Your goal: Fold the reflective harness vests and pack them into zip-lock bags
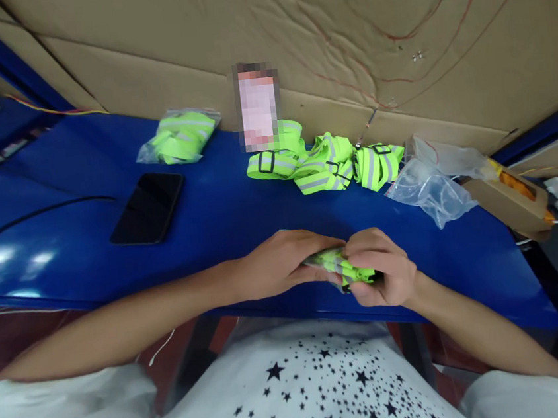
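A folded neon-yellow reflective strap (358, 271) with grey bands sits between my hands, close to the table's front edge. Part of it is inside a clear plastic bag (313, 259). My left hand (284, 261) is closed around the bag and the strap in it, thumb on top. On the other side, my right hand (385, 267) grips the strap's exposed end with curled fingers. Some of the strap is hidden by the fingers. Beyond my hands lie several more bundled straps (324, 164) with black buckles.
A bagged strap (184, 136) and a black phone (148, 208) lie to the left on the blue table (230, 214). Empty clear bags (428, 180) and a cardboard box (508, 205) are at right. A blurred-out upright item (258, 108) stands before the cardboard wall (169, 67).
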Demonstrator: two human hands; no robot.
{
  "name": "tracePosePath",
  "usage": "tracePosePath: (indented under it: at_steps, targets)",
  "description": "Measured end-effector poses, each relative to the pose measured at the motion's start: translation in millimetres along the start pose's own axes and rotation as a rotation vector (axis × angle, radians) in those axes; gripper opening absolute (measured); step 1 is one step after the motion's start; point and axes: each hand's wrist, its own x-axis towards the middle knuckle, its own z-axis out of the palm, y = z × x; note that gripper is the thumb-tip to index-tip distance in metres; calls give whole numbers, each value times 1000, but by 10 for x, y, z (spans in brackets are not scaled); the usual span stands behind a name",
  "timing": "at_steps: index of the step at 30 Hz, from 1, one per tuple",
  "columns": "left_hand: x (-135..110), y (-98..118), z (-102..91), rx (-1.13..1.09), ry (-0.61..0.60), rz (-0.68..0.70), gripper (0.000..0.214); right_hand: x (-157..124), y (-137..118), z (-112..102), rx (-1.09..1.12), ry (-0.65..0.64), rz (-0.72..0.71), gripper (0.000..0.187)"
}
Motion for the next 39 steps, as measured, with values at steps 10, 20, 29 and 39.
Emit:
tracePosePath:
  at_steps: [10, 20, 29, 39]
  targets:
    - [9, 66, 60, -167, -130, 12, 45, 69, -142, 0, -78, 13, 5, 14]
    - [-14, -65, 38, 431, 306, 303, 52, 40, 84, -177, -255, -90, -64, 38]
    - [25, -426, 57, 494, 214, 146, 41, 6, 201, -157, -301, -328, -101, 35]
    - [32, -413, 45, 417, 165, 122, 39, -78, 132, -24, -335, -306, -127, 32]
